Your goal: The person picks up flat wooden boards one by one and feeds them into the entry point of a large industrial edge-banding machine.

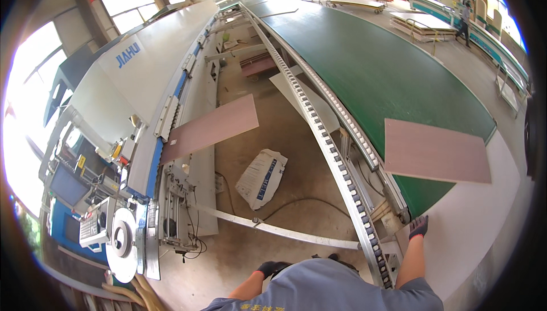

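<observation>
Currently the right hand (419,227), fingers outstretched, is beside the belt (370,66), the panel (436,151) lying across that belt's edge; the left hand (272,268) is near the shirt (325,288), grip unclear

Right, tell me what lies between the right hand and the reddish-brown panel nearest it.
The head view shows a bare corner of the green conveyor belt, edged by the pale tabletop, between the gloved right hand and the reddish-brown panel.

Shirt (333,288) cut off below; left grip (272,268) partly hidden.
</observation>
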`<state>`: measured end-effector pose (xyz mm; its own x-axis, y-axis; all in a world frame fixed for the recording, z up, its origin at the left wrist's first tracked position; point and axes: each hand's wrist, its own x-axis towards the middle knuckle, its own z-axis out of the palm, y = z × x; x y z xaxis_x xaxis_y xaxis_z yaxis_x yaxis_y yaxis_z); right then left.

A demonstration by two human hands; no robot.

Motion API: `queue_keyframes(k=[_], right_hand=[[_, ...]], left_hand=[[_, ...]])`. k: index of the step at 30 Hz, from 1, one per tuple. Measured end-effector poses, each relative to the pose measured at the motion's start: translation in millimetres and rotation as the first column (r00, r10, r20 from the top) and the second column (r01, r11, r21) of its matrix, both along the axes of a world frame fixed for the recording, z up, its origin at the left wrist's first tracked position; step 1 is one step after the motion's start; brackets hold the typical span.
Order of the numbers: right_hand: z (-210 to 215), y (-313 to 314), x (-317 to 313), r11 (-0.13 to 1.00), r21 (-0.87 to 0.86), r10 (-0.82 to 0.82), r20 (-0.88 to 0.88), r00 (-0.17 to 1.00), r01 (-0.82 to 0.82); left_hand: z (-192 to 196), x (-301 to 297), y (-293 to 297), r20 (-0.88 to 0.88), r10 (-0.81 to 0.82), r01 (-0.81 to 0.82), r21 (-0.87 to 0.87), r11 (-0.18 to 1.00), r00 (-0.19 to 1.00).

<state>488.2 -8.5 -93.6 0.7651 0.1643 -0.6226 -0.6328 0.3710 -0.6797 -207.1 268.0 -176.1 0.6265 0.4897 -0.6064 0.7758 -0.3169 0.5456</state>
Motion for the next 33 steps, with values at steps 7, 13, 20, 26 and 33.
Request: queue_keyframes(k=[7,13,20,26,33], right_hand=[[-10.4,2.7,9.0,0.990,0.066,-0.115,-0.080,0.990,0.121],[-3.8,0.3,5.2,0.989,0.094,-0.110,-0.064,0.992,0.116],[-8.3,-17.7,20.3,0.979,0.173,-0.088,-0.098,0.991,0.105],[45.0,9.7,-17.9,0.961,0.184,-0.167,-0.217,0.962,0.208],[6.3,-37.3,-14.2,0.884,0.306,-0.298,-0.214,0.930,0.354]], left_hand=[[35.2,-4.9,-25.6,-0.265,0.341,-0.410,-0.274,0.870,0.902],[53.8,17.4,6.7,-0.209,0.244,-0.273,-0.118,0.955,0.947],[38.6,56.8,30.4,-0.094,-0.051,0.058,0.079,0.995,0.994],[5.8,28.8,7.2,-0.063,-0.024,0.031,0.121,0.992,0.998],[61.4,11.4,-4.0,-0.271,0.103,-0.123,-0.060,0.991,0.957]])
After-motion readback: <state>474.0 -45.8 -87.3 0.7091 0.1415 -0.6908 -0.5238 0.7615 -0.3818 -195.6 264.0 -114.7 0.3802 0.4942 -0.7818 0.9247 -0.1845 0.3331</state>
